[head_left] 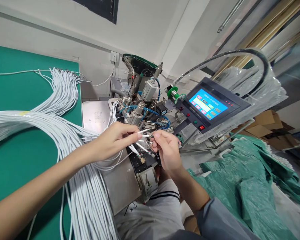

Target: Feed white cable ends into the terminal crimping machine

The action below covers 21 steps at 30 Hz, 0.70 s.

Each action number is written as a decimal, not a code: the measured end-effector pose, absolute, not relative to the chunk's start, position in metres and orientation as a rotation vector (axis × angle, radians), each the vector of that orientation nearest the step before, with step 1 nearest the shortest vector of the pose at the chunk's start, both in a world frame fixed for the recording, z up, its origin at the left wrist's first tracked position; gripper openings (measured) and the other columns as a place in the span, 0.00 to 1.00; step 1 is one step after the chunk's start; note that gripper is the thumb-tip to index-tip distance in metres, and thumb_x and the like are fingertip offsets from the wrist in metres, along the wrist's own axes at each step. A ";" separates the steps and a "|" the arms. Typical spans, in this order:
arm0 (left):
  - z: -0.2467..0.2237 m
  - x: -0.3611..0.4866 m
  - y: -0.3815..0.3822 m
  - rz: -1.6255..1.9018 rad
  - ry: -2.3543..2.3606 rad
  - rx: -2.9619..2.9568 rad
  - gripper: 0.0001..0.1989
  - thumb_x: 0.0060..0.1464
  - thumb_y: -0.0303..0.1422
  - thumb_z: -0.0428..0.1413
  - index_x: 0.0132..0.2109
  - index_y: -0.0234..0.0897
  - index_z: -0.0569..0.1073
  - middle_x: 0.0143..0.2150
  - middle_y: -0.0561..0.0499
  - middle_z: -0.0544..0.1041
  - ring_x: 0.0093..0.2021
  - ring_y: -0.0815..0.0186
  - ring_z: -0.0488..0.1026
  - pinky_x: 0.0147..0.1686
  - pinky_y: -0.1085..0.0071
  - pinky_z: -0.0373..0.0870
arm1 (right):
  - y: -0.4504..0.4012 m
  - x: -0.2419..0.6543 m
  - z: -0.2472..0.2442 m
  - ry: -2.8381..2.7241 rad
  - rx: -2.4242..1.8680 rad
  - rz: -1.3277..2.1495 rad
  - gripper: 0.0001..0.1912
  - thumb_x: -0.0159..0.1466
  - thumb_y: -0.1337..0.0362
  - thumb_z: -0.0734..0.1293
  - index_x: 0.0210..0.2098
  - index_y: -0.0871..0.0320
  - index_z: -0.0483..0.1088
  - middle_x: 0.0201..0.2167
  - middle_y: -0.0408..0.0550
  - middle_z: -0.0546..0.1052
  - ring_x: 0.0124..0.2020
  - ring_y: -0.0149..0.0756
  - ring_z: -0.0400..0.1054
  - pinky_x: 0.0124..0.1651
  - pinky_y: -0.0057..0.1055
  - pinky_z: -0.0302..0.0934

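Observation:
My left hand (117, 138) pinches a white cable near its end, thumb and forefinger together. Facing it, my right hand (166, 148) has its fingertips closed at the small dark tip of that cable. Several white cable ends (141, 150) with small connectors fan out just below my fingers, over the black track of the machine. Behind both hands stands the machine (140, 113), with metal cylinders and blue air tubes. A thick bundle of white cables (82, 186) runs beneath my left forearm.
A green table (12, 90) at the left bears more white cables. The control panel (207, 105) with a lit screen stands to the right. A metal plate (121, 186) lies near my lap. Green sheeting (242, 186) and cardboard boxes (272, 126) are at the right.

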<state>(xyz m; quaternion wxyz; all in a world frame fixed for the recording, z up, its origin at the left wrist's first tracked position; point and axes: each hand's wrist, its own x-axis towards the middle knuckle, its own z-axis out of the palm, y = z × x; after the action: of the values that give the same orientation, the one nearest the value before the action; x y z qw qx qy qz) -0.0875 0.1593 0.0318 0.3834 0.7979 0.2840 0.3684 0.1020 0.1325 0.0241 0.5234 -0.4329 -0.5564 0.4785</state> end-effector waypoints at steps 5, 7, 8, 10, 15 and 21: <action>0.030 -0.087 0.161 1.015 0.690 2.055 0.13 0.60 0.35 0.50 0.33 0.32 0.75 0.26 0.54 0.72 0.26 0.74 0.63 0.26 0.79 0.58 | 0.134 0.104 0.028 -1.578 -1.065 0.648 0.07 0.62 0.63 0.63 0.32 0.58 0.72 0.28 0.44 0.71 0.28 0.28 0.63 0.29 0.26 0.56; 0.029 -0.087 0.161 1.038 0.712 2.095 0.14 0.60 0.35 0.50 0.32 0.31 0.75 0.24 0.54 0.71 0.25 0.74 0.62 0.25 0.78 0.57 | 0.135 0.105 0.030 -1.622 -1.001 0.458 0.07 0.61 0.64 0.63 0.36 0.56 0.72 0.33 0.46 0.71 0.33 0.31 0.65 0.32 0.28 0.58; 0.029 -0.087 0.161 1.040 0.721 2.119 0.15 0.60 0.36 0.50 0.31 0.31 0.74 0.23 0.54 0.70 0.25 0.74 0.61 0.25 0.78 0.56 | 0.135 0.105 0.031 -1.640 -0.971 0.411 0.06 0.61 0.65 0.63 0.36 0.56 0.72 0.33 0.46 0.71 0.34 0.32 0.65 0.33 0.29 0.59; 0.029 -0.087 0.160 1.032 0.733 2.165 0.16 0.60 0.36 0.49 0.30 0.31 0.74 0.22 0.55 0.68 0.24 0.75 0.59 0.24 0.78 0.55 | 0.135 0.105 0.034 -1.677 -0.947 0.383 0.05 0.61 0.64 0.64 0.33 0.56 0.72 0.30 0.45 0.70 0.32 0.32 0.64 0.33 0.30 0.58; 0.029 -0.086 0.160 0.993 0.749 2.253 0.18 0.61 0.35 0.47 0.27 0.32 0.72 0.21 0.55 0.65 0.23 0.75 0.57 0.24 0.77 0.54 | 0.135 0.105 0.036 -1.692 -0.976 0.403 0.07 0.61 0.63 0.64 0.28 0.56 0.71 0.27 0.45 0.71 0.28 0.32 0.62 0.31 0.31 0.57; 0.027 -0.085 0.160 0.981 0.759 2.246 0.17 0.62 0.37 0.46 0.36 0.32 0.76 0.27 0.51 0.74 0.26 0.72 0.66 0.27 0.77 0.59 | 0.138 0.106 0.033 -1.670 -0.976 0.434 0.06 0.61 0.63 0.64 0.30 0.55 0.72 0.28 0.45 0.71 0.30 0.32 0.63 0.32 0.31 0.56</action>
<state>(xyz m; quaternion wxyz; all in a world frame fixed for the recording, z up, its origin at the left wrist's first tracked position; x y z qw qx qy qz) -0.0848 0.1603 0.0273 0.2839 0.8394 0.2836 0.3666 0.1056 0.1382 0.0333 0.5475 -0.4120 -0.7049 0.1833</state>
